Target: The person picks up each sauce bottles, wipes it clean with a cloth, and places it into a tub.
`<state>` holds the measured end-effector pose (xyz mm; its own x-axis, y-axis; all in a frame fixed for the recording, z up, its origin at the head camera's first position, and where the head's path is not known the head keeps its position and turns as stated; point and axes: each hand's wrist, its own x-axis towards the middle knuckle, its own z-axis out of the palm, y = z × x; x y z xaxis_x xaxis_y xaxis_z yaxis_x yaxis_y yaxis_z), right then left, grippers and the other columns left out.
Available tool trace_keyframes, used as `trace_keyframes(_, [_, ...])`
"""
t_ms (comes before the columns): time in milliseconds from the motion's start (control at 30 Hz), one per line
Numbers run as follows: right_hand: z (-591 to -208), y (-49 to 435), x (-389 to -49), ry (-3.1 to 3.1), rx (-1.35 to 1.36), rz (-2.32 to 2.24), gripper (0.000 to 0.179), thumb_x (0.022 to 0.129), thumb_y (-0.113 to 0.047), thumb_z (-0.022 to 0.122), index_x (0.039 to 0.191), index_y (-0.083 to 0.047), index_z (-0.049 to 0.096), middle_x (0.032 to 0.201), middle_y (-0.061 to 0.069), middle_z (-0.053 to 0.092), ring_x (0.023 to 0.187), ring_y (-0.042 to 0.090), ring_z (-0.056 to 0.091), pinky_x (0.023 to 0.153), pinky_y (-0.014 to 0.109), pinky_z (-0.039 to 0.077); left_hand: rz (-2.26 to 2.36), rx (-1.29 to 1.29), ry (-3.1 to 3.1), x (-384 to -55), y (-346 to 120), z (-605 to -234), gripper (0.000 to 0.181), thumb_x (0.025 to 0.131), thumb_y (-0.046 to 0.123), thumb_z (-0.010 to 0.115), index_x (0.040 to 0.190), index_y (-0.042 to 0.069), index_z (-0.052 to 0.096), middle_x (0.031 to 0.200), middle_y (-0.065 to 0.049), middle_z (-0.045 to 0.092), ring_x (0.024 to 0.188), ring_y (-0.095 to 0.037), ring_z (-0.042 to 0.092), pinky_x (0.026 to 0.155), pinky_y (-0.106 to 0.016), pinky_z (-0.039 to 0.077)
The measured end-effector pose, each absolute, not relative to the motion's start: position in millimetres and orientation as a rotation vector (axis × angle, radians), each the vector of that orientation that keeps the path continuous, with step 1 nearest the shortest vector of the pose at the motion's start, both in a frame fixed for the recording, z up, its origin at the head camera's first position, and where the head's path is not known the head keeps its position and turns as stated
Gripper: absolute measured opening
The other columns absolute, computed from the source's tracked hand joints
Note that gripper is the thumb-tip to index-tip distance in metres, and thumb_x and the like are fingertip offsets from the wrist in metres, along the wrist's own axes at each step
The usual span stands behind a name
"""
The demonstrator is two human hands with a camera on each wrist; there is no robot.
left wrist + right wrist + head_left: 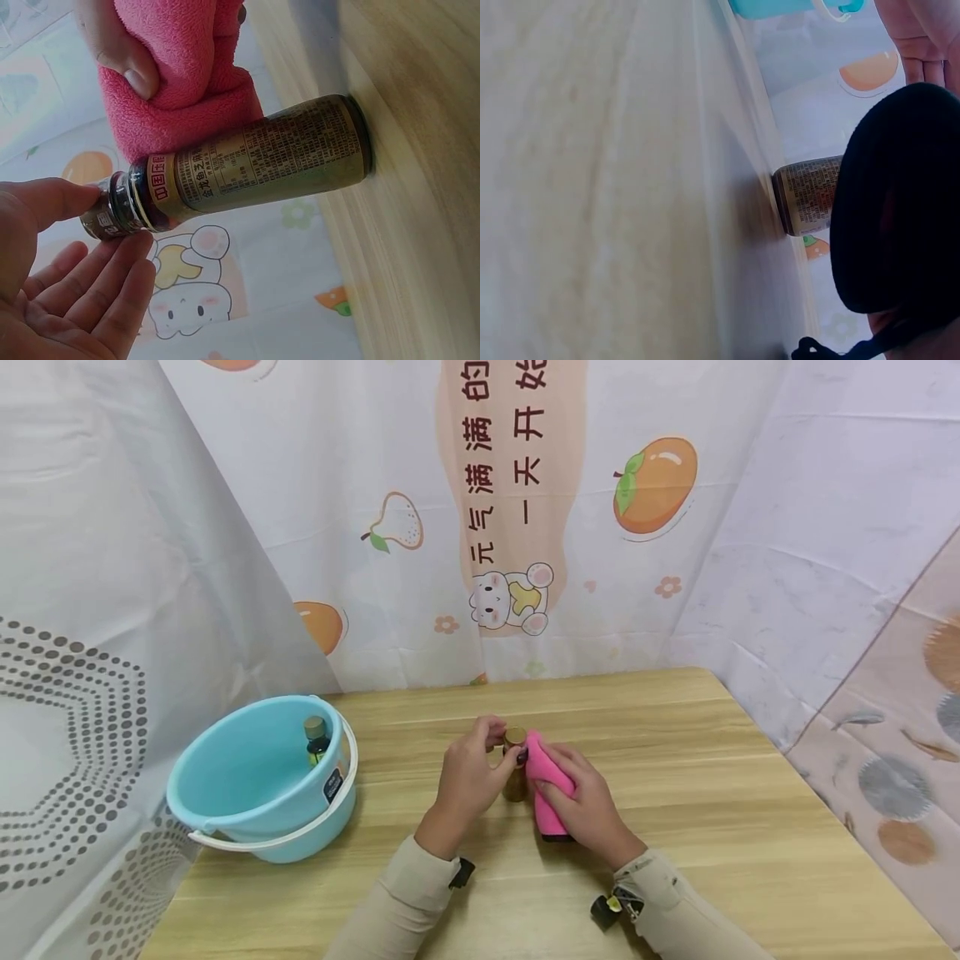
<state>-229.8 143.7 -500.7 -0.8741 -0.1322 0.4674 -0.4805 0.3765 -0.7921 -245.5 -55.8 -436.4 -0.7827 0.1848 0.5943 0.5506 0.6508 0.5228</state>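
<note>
An oil bottle with a gold label printed in Chinese stands upright on the wooden table. My left hand pinches it at the cap and neck, thumb on one side and fingertips on the other. On the bottle's right, my right hand grips a fuzzy pink cloth piece with a black end at its bottom. In the left wrist view the pink cloth lies against the bottle's side. That black end fills much of the right wrist view and hides the bottle's upper part.
A light blue bucket with a white handle stands at the table's left. Inside it is a dark bottle with a greenish cap. A printed curtain hangs behind the wooden table.
</note>
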Motion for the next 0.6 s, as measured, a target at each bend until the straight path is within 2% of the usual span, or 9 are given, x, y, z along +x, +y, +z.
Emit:
trace_keyframes(167, [-502.6,149.3,-225.4,-2.346,0.513,1.512,0.049,0.096,-0.018,0.076,0.144,-0.020,0.063,0.144,-0.004,0.059,0.112,0.017,0.064,0.085,0.029,0.060,-0.962,-0.593,-2.358,-240.9,-51.8,-439.9,0.037,0.091,0.020,0.081,0.120,0.005,0.063,0.109,-0.006,0.077,0.097,-0.015,0.077,0.086,-0.029,0.063])
trace_keyframes(600, [-503.4,146.2,-230.9,-2.403,0.525,1.491,0.047,0.097,-0.018,0.074,0.143,-0.019,0.064,0.142,-0.003,0.061,0.111,0.017,0.064,0.084,0.028,0.060,-0.928,-0.585,-2.364,-244.9,-55.3,-437.8,0.037,0.092,0.020,0.080,0.121,0.005,0.063,0.110,-0.006,0.077,0.097,-0.015,0.077,0.087,-0.032,0.063])
